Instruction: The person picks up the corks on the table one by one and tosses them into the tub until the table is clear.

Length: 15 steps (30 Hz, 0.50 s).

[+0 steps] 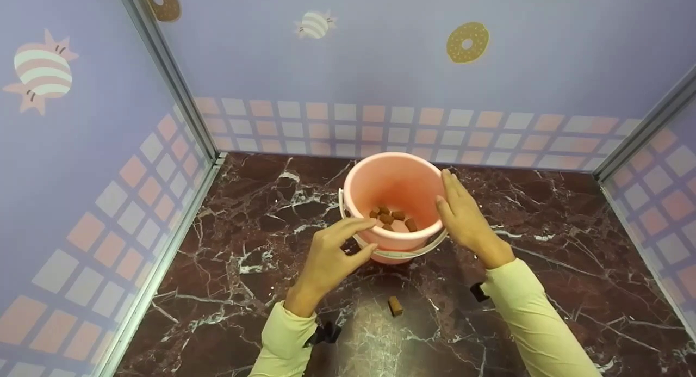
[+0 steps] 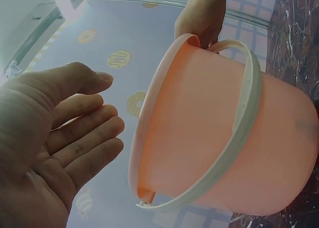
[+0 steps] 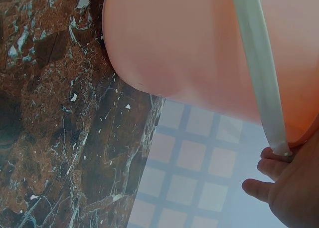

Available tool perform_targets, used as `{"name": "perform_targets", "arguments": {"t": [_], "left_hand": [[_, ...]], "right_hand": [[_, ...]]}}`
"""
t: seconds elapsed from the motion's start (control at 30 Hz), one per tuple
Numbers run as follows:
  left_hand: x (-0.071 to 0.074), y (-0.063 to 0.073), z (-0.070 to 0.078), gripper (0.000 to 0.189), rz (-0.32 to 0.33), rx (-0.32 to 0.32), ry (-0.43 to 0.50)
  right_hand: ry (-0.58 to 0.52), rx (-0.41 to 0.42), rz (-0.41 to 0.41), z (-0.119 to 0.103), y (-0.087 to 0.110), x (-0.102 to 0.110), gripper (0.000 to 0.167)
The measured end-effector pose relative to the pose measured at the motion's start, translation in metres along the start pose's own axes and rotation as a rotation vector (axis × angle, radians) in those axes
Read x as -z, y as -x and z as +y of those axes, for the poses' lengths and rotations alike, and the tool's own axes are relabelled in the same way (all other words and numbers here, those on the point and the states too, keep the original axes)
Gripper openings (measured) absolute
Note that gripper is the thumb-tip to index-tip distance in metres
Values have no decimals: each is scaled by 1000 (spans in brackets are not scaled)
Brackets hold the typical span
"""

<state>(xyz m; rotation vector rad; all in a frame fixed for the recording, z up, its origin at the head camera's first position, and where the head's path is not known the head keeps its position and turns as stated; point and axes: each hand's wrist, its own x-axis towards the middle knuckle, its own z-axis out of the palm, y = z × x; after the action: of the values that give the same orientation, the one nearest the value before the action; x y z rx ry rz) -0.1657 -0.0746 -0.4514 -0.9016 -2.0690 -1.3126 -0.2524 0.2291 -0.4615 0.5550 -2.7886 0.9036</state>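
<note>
A pink bucket with a pale handle stands upright, several small brown blocks lying on its floor. My right hand rests against the right side of its rim, fingers extended and thumb at the edge. In the right wrist view, the fingers are beside the handle's pivot. My left hand is at the near left of the bucket, overlapping the rim from above. The left wrist view shows that hand empty, fingers loosely bent and apart from the bucket. One brown block lies on the tabletop in front.
The dark red marbled tabletop is veined with white. Lilac walls with pink and white squares enclose it at the back and both sides. Metal strips run along the left edge and corners.
</note>
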Motion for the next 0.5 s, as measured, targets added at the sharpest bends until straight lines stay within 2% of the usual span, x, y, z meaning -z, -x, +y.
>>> {"name": "perform_targets", "arguments": {"t": [0.5], "left_hand": [[-6, 19, 0, 42, 17, 47, 23]], "right_hand": [[-5, 3, 5, 0, 0, 0, 64]]}}
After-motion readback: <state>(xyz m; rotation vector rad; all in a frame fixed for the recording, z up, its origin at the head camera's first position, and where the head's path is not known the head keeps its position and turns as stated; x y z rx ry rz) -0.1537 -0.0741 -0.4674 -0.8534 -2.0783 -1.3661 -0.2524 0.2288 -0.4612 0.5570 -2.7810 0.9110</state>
